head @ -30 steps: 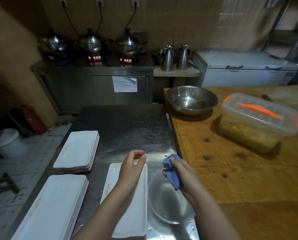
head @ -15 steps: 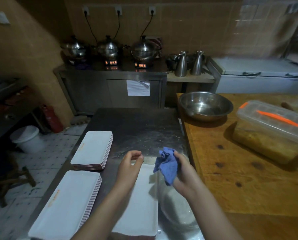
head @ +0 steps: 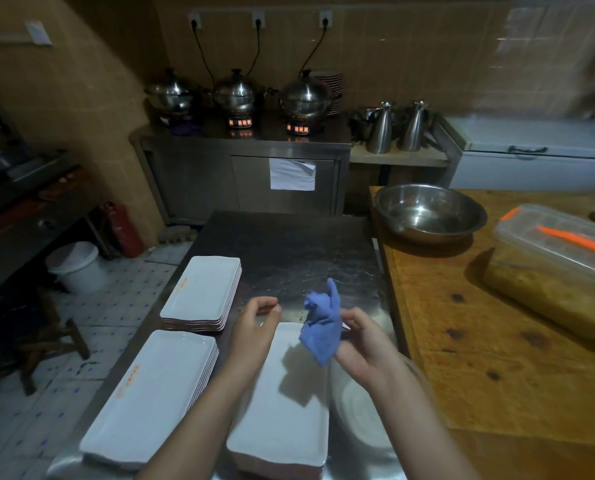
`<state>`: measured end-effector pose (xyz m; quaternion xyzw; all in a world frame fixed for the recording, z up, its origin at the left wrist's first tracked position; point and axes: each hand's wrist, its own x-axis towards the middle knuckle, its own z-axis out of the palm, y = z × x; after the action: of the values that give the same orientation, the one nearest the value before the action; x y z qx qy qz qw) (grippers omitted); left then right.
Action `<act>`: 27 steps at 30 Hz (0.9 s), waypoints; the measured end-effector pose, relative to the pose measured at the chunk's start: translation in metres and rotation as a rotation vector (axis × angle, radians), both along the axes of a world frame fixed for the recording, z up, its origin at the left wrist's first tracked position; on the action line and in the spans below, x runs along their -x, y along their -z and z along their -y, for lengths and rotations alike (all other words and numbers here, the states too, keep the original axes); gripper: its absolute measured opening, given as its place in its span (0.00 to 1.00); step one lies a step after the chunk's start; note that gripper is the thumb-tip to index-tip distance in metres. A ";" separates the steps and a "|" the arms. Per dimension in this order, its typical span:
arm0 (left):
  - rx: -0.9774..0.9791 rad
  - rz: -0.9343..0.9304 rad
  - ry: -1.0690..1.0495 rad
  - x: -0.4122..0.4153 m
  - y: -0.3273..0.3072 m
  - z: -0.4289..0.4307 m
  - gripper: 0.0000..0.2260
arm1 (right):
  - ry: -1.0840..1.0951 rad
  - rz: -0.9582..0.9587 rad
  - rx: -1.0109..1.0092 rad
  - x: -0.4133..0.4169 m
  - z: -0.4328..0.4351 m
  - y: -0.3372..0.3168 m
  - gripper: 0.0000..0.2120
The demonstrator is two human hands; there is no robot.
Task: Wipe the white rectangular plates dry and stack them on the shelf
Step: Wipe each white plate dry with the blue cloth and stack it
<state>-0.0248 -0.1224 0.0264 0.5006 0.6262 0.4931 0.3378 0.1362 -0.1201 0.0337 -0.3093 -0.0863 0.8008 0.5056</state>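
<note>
Steel bowl (head: 427, 211), lidded tub (head: 559, 258) (on wooden counter (head: 490, 368))

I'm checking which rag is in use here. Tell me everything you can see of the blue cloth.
The blue cloth is a small rag of soft fabric, crumpled into loose folds, one corner sticking up and a flap hanging down. The right hand grips its bunched side, holding it in the air above the nearest stack of white plates, where its shadow falls. Only that hand touches it. Whether it is wet cannot be told.
</note>
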 end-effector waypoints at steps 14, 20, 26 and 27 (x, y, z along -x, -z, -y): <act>0.010 0.062 0.017 -0.008 0.005 -0.006 0.05 | 0.106 0.342 -0.122 -0.007 -0.004 0.010 0.13; 0.010 0.086 0.013 -0.007 0.006 -0.005 0.05 | 0.042 0.600 -0.184 -0.004 -0.006 0.009 0.12; 0.000 0.068 -0.012 0.008 0.007 -0.003 0.05 | -0.026 0.722 -0.092 0.011 -0.008 0.010 0.05; 0.000 0.056 -0.020 0.012 0.007 -0.003 0.05 | -0.020 0.757 -0.099 0.015 -0.010 0.011 0.06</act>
<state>-0.0371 -0.1190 0.0190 0.4801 0.6213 0.5106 0.3503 0.1213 -0.1103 0.0231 -0.5575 -0.3086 0.6297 0.4444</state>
